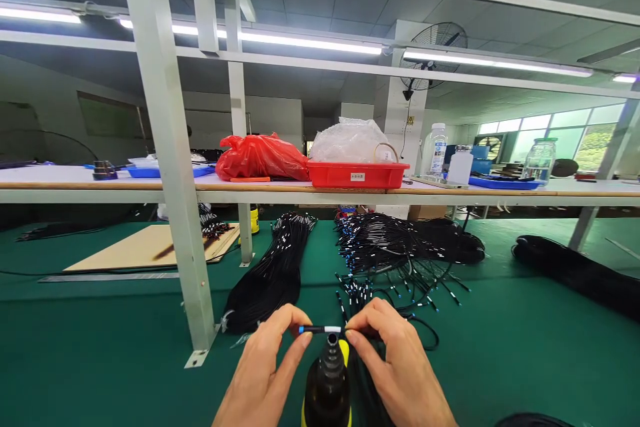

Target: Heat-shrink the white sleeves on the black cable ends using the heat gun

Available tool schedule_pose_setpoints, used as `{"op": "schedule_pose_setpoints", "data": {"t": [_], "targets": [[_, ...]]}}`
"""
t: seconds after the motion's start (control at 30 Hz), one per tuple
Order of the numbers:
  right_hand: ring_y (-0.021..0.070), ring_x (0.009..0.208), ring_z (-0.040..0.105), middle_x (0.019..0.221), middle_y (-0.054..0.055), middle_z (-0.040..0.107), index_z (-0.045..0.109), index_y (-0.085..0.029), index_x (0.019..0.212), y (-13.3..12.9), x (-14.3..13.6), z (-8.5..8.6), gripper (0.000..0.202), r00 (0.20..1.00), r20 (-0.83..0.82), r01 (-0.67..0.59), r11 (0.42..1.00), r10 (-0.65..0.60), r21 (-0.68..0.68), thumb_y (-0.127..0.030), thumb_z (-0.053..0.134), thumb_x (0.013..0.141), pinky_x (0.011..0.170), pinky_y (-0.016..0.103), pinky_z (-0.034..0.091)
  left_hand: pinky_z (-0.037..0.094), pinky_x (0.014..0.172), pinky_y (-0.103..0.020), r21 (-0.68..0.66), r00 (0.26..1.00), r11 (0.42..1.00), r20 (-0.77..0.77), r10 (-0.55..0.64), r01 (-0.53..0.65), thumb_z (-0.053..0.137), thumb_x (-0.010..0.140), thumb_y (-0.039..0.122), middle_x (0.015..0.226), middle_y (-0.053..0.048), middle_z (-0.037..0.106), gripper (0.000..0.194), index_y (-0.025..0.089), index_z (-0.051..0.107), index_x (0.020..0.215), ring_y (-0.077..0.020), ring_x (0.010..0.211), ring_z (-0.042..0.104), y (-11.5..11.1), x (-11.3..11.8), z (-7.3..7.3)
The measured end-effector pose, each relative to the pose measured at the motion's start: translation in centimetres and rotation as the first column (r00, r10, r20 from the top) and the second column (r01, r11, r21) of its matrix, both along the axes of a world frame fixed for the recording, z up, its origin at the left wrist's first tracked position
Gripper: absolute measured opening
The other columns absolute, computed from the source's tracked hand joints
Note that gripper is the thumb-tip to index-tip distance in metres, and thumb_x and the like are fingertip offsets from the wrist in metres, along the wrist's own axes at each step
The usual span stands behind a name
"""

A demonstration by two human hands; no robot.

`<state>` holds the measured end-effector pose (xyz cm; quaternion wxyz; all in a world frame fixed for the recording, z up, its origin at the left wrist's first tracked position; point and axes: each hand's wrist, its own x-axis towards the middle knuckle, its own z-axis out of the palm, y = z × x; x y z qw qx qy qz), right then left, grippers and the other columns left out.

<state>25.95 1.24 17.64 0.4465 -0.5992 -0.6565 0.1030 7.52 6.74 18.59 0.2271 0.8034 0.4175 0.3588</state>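
A thin black cable end with a blue tip and a white sleeve lies level between my two hands, just above the nozzle of a black and yellow heat gun. My left hand pinches it near the blue tip. On the other side of the nozzle, my right hand pinches the cable by the white sleeve. The nozzle points upward. Behind my right hand lies a spread of black cables with blue and white ends.
A bundle of black cables lies left of centre, near a white metal post. Another black bundle rests at the right. The shelf above holds a red tray, a red bag and bottles.
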Motion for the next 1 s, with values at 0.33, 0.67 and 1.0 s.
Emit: {"op": "schedule_pose_setpoints", "data": {"t": [0.33,0.67,1.0], "targets": [[0.0141,0.065,0.051,0.07,-0.002,0.057,0.051,-0.021,0.07,0.25,-0.17,-0.41,0.034,1.0,0.0,0.0,0.999,0.0,-0.053,-0.034,0.041,0.099,0.06,0.025,0.034,0.045,0.065,-0.024,-0.068,0.999,0.998,-0.047,0.013,-0.016,0.031,0.094,0.057,0.073,0.002,0.057,0.046,0.024,0.052,0.071,-0.0171,0.072,0.056,0.56,-0.17,-0.77],[0.0141,0.064,0.05,0.066,-0.002,0.055,0.051,-0.021,0.066,0.07,0.01,-0.5,0.04,1.0,-0.005,0.015,0.999,-0.015,-0.029,-0.04,0.039,0.099,0.058,0.025,0.033,0.045,0.064,-0.024,-0.061,1.0,0.998,0.004,0.024,-0.023,0.03,0.094,0.056,0.068,0.002,0.053,0.048,0.023,0.046,0.065,-0.0165,0.067,0.053,0.22,0.01,-1.01],[0.0149,0.073,0.054,0.077,-0.001,0.059,0.053,-0.021,0.076,0.05,-0.08,-0.59,0.023,0.998,-0.068,0.0,0.999,-0.004,-0.05,-0.03,0.046,0.096,0.066,0.025,0.038,0.044,0.071,-0.026,-0.128,0.999,0.991,0.013,-0.039,0.04,0.035,0.094,0.054,0.095,0.0,0.059,0.032,0.028,0.054,0.097,-0.0193,0.087,0.055,0.05,0.06,-0.55]]}}
